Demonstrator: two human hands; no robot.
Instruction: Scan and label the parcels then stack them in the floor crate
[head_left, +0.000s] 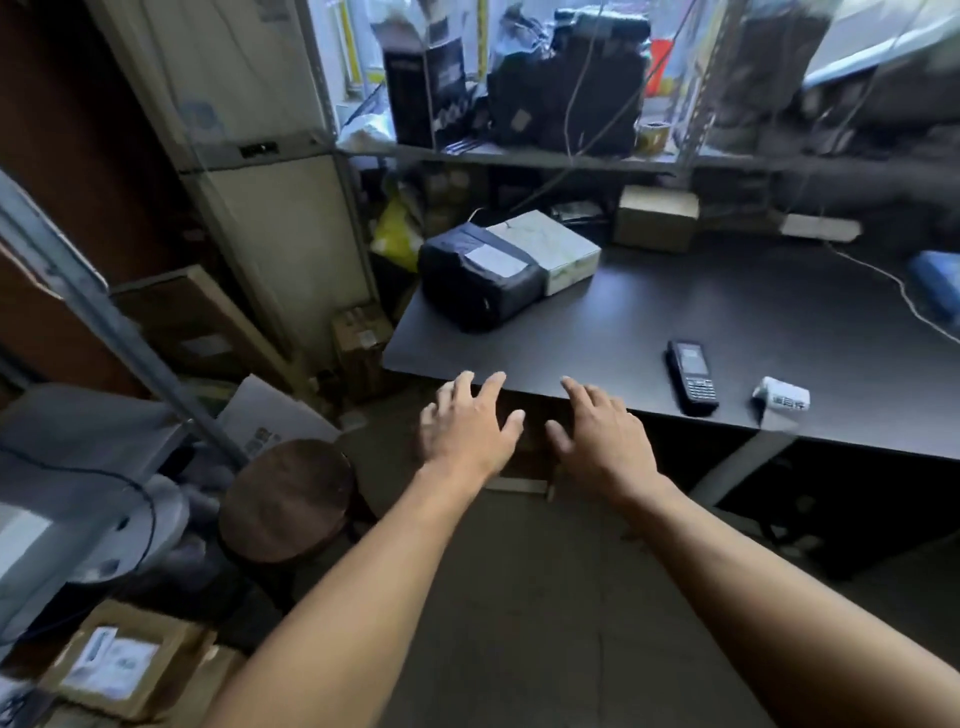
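A black-wrapped parcel (480, 278) with a white label lies at the far left of the dark table (727, 322). A pale boxed parcel (558, 249) sits right behind it, touching it. My left hand (470, 423) and my right hand (597, 431) hover side by side at the table's near edge, fingers spread and straight, holding nothing. The black handheld scanner (692, 376) lies on the table to the right of my right hand. A small white label roll (782, 400) rests near the edge beyond it.
A round brown stool (291, 499) stands left of my arms. Labelled cardboard boxes (119, 660) lie on the floor at bottom left. A metal shelf (519, 156) with dark bags and boxes rises behind the table. A white cable (883, 280) runs across the right side.
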